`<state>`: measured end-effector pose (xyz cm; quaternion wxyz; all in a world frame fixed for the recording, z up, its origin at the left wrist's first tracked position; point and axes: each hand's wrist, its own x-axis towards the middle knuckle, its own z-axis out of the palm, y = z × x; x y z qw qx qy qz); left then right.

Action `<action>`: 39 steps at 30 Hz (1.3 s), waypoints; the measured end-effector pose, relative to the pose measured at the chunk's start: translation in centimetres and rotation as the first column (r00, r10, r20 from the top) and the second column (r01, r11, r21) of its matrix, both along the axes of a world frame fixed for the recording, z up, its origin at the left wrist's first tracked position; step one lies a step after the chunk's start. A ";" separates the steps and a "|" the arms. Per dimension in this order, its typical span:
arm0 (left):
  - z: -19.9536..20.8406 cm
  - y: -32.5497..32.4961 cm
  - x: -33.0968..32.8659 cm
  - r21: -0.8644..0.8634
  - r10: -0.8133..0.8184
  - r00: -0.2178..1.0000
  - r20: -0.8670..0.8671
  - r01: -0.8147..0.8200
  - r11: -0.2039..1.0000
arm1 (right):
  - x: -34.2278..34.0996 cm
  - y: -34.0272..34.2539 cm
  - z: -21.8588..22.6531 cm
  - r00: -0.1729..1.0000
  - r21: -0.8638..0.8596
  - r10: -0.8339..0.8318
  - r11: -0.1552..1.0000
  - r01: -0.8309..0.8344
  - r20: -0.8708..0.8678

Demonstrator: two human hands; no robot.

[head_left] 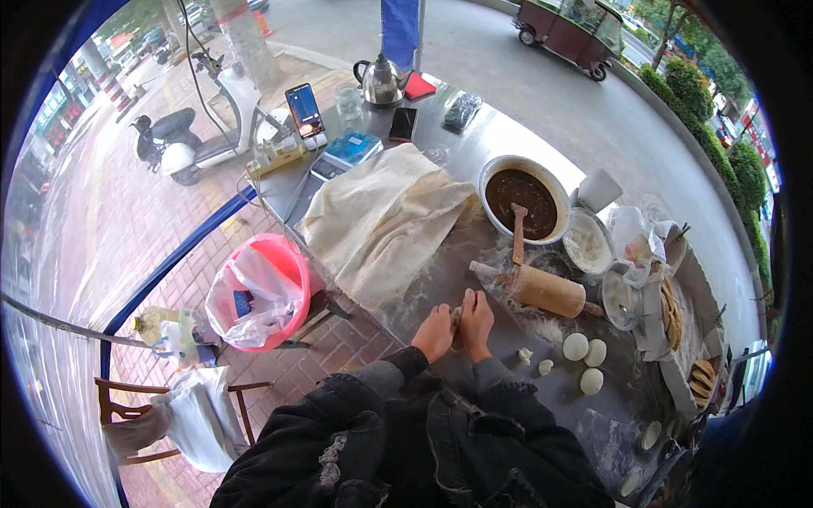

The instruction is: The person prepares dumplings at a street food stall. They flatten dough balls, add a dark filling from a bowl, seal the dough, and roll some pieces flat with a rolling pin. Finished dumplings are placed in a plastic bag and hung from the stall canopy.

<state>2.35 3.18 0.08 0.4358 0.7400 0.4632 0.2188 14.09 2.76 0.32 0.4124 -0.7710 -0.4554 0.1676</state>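
My left hand [434,333] and my right hand [477,323] are close together over the floured metal table [500,326], fingers curled inward. Between them is a small piece of pale dough, mostly hidden by the fingers. To their right, two dough scraps [525,356] lie near several round white dough balls [592,382]. A thick wooden rolling pin [549,289] rests beyond the right hand. Behind it stands a white bowl [489,201] of dark brown paste [527,190], with a wooden spatula [518,233] leaning in it. A beige cloth [381,220] covers the table's left part.
A bowl of flour [587,241] and a glass dish [621,298] stand to the right, beside a tray of flat breads [701,383]. A kettle [381,83], phones and a scale [351,148] sit at the back. A pink bin [298,284] and a chair [127,411] are at left.
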 end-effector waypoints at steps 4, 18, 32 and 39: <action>-0.3 -0.2 0.2 0.168 -0.189 0.982 0.004 0.186 0.968 | -0.2 -4.1 0.5 0.994 -0.081 0.107 0.991 -0.104 0.030; -1.4 -1.0 0.7 0.210 -0.237 0.971 -0.031 0.238 0.948 | 0.2 -4.8 -0.4 0.986 -0.035 0.090 0.996 -0.086 0.143; -0.4 -0.5 0.4 0.186 -0.173 0.984 0.052 0.161 0.969 | -0.1 -3.3 0.0 0.988 0.027 0.064 0.997 -0.068 0.138; -0.3 0.0 0.8 -0.038 0.139 0.990 0.027 -0.138 0.990 | 0.8 2.1 -0.7 0.992 0.011 -0.085 0.996 0.084 0.094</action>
